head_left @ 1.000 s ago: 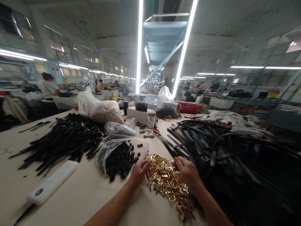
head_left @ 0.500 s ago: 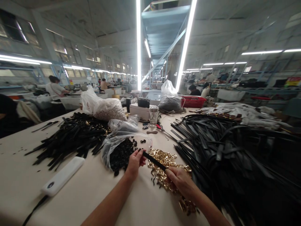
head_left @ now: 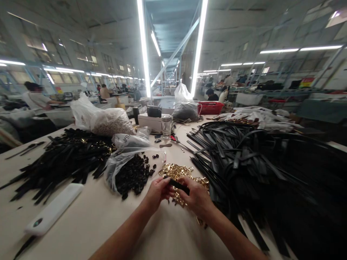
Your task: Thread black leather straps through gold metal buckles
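A short black strap point(head_left: 177, 185) is stretched between my two hands. My left hand point(head_left: 159, 191) pinches its left end, and my right hand point(head_left: 195, 195) grips the other end. Just behind and below the strap lies a pile of gold metal buckles point(head_left: 176, 170). Small black loops point(head_left: 132, 175) spill from a clear plastic bag point(head_left: 110, 169) to the left of my left hand. Long black straps point(head_left: 233, 155) are heaped to the right of my right hand. Farther left is a pile of black straps with gold buckles point(head_left: 62, 155).
On the table point(head_left: 108, 224) lies a white corded device point(head_left: 54, 209) at left. A glass jar point(head_left: 166, 127), a white box point(head_left: 150, 122), filled plastic bags point(head_left: 111, 121) and a red basket point(head_left: 210, 107) stand at the back. A seated person point(head_left: 39, 96) is far left.
My hands have come closer together on the strap, my right hand moving toward my left. The whole view has shifted, so the table's things appear farther left.
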Demonstrator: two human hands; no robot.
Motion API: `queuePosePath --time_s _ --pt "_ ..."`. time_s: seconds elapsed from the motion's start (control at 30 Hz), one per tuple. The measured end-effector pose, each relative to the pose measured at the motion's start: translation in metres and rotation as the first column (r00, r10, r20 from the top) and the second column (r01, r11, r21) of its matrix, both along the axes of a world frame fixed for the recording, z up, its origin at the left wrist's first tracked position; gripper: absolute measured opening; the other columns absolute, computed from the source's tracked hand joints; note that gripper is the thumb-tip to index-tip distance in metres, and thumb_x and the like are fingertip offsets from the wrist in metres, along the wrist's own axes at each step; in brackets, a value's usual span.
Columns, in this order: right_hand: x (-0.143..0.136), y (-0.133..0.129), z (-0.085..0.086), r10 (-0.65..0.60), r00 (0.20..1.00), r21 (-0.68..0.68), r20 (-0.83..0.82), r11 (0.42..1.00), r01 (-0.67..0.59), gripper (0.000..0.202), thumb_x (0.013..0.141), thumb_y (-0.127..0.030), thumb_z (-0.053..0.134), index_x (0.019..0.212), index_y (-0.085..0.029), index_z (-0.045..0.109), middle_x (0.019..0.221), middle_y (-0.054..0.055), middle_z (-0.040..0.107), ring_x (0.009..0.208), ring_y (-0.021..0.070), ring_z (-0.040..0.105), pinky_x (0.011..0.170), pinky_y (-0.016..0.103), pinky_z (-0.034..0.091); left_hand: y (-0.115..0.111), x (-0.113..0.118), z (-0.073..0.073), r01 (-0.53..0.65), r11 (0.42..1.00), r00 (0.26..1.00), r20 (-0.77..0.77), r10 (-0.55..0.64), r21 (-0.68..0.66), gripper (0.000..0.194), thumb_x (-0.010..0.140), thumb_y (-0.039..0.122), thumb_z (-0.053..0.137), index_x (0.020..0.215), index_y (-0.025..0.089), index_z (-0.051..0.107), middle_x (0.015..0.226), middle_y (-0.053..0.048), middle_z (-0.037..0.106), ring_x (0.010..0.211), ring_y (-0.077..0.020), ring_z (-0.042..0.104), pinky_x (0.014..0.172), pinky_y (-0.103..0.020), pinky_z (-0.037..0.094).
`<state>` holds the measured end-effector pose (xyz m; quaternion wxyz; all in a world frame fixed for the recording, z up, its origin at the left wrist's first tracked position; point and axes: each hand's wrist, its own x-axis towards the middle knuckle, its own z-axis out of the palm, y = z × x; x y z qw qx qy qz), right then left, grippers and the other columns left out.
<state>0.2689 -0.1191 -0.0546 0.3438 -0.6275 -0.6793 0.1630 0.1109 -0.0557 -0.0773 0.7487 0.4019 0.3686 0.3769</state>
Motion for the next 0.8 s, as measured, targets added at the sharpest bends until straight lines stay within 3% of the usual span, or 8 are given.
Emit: queuePosePath --time_s 0.23,0.6,0.73,0.8 --pt "0.002 0.001 0.003 0.058 0.982 0.068 -0.178 0.997 -0.047 0.014 0.084 -0.033 0.060 0.090 -0.022 0.066 0.082 0.001 0.069 0.075 0.0172 0.062 0.068 0.026 0.043 -0.002 -0.002 0.003 0.013 0.998 0.999 0.037 -0.011 -0.064 0.034 0.068 0.041 0.073 0.075 0.013 0.057 0.058 -0.003 0.064 0.043 -0.0082 0.056 0.040 -0.015 0.035" --pt "0.008 -0.002 0.013 0.037 0.997 0.089 0.060 0.995 -0.043 0.014 0.084 -0.026 0.058 0.072 -0.020 0.061 0.069 -0.001 0.063 0.063 0.0132 0.055 0.059 0.022 0.034 -0.003 -0.001 -0.007 0.081 0.996 0.990 0.116 -0.076 -0.042 0.027 0.075 0.037 0.068 0.076 0.013 0.058 0.060 -0.002 0.063 0.043 -0.0076 0.054 0.039 -0.016 0.034" --pt "0.009 -0.004 0.014 0.040 0.989 0.120 0.141 0.991 -0.058 0.015 0.085 -0.027 0.058 0.071 -0.020 0.060 0.069 -0.001 0.063 0.063 0.0124 0.054 0.058 0.022 0.031 -0.003 -0.001 0.000 0.043 0.984 0.999 -0.009 -0.042 0.170 0.032 0.071 0.033 0.073 0.096 0.016 0.063 0.078 -0.003 0.068 0.057 -0.0109 0.061 0.048 -0.018 0.042" --pt "0.010 -0.005 0.014 0.051 0.985 0.133 0.165 0.988 -0.074 0.013 0.085 -0.026 0.059 0.074 -0.020 0.061 0.071 -0.001 0.063 0.064 0.0123 0.055 0.059 0.022 0.031 -0.003 -0.002 0.004 0.076 0.932 0.994 -0.102 -0.042 0.354 0.035 0.070 0.030 0.075 0.101 0.017 0.066 0.089 -0.005 0.070 0.072 -0.0146 0.064 0.060 -0.022 0.048"
